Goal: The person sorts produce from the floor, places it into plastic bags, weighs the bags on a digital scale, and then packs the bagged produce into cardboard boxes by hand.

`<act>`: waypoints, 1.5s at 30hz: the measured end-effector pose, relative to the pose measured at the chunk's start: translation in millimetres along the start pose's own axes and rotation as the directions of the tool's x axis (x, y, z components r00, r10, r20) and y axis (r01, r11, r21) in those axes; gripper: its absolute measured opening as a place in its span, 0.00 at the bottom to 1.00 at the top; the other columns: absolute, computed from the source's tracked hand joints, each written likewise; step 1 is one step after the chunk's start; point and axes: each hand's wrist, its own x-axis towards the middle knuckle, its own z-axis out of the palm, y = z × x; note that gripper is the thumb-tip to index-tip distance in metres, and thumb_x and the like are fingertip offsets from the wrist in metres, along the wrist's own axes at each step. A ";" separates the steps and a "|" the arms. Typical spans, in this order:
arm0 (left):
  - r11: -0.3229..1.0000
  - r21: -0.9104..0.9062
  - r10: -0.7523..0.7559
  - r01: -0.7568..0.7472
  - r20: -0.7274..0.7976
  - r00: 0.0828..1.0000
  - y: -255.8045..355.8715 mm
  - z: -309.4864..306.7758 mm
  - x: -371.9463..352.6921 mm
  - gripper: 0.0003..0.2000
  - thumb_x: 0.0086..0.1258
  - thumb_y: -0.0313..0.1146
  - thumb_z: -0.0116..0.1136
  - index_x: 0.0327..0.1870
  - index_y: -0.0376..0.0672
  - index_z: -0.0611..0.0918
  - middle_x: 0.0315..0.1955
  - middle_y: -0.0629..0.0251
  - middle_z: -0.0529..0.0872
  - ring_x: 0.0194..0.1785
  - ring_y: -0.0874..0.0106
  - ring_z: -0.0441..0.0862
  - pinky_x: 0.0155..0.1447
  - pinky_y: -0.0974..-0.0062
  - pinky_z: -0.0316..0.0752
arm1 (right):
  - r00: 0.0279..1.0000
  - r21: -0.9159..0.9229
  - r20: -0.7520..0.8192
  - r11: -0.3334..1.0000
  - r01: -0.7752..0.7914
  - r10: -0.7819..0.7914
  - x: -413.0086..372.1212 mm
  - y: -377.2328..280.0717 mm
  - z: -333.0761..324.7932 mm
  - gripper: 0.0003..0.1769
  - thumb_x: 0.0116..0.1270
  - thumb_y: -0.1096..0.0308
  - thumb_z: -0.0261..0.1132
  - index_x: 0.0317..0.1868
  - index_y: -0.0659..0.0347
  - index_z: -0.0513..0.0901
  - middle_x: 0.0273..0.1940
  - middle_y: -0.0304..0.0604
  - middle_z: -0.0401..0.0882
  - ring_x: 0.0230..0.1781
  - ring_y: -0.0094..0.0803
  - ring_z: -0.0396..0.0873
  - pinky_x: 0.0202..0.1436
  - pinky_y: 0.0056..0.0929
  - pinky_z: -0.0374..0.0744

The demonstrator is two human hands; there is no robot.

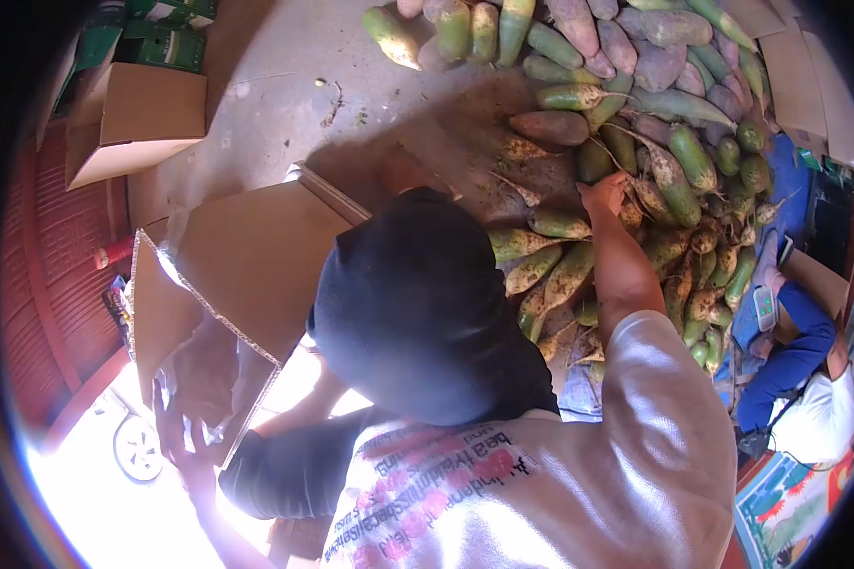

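Observation:
The view looks down over a dark cap and a printed white shirt. My right hand [604, 194] reaches forward into a pile of green and reddish radishes, its fingers bent at the lower end of a green radish [595, 161]. Soil-covered radishes with thin roots [567, 275] lie around that forearm. At the lower left, my left hand [182, 438] rests against the outside of an open cardboard box [256, 237], fingers spread over its near side. The box stands tilted beside my left leg, and its inside is partly in view.
Another cardboard box [152, 109] stands at the upper left beside green cartons [166, 43]. More cardboard [807, 85] is at the upper right. A person in a white top [816, 417] sits at the right edge. Strong light and a wheel [139, 448] are at the lower left.

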 end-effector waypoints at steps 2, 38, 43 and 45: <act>0.992 0.123 0.018 -0.004 -0.106 0.994 9.2 -10.2 9.0 0.17 0.73 0.37 0.46 0.59 0.42 0.75 0.65 0.57 0.67 0.68 0.55 0.64 0.66 0.54 0.63 | 1.000 -0.036 0.001 0.999 0.027 -0.027 -16.1 -4.2 -16.5 0.64 0.50 0.45 0.72 0.73 0.62 0.37 0.69 0.54 0.55 0.70 0.46 0.54 0.65 0.43 0.68; 0.626 -0.421 0.647 -0.656 -0.189 0.739 358.8 19.7 239.8 0.19 0.70 0.45 0.48 0.51 0.39 0.80 0.39 0.51 0.84 0.42 0.61 0.81 0.51 0.69 0.72 | 0.288 0.538 -0.127 0.177 0.824 -0.949 -167.2 -66.0 -270.6 0.48 0.49 0.51 0.75 0.63 0.68 0.64 0.58 0.51 0.72 0.57 0.37 0.73 0.61 0.31 0.71; 0.562 -0.511 0.573 -0.650 -0.326 0.752 397.5 10.8 232.6 0.16 0.69 0.45 0.50 0.45 0.43 0.82 0.32 0.50 0.84 0.39 0.56 0.81 0.47 0.63 0.73 | 0.539 0.713 -0.057 0.343 0.611 -0.840 -150.2 -90.1 -253.7 0.44 0.52 0.47 0.72 0.60 0.70 0.67 0.48 0.52 0.78 0.47 0.39 0.79 0.55 0.32 0.75; 0.664 -0.446 0.502 -0.601 -0.329 0.800 375.0 7.6 252.5 0.16 0.69 0.45 0.51 0.44 0.42 0.83 0.31 0.48 0.83 0.39 0.56 0.82 0.47 0.62 0.73 | 0.689 0.936 -0.008 0.238 0.260 -0.725 -144.6 -91.7 -246.9 0.36 0.58 0.49 0.69 0.57 0.68 0.70 0.43 0.47 0.80 0.41 0.32 0.80 0.49 0.29 0.79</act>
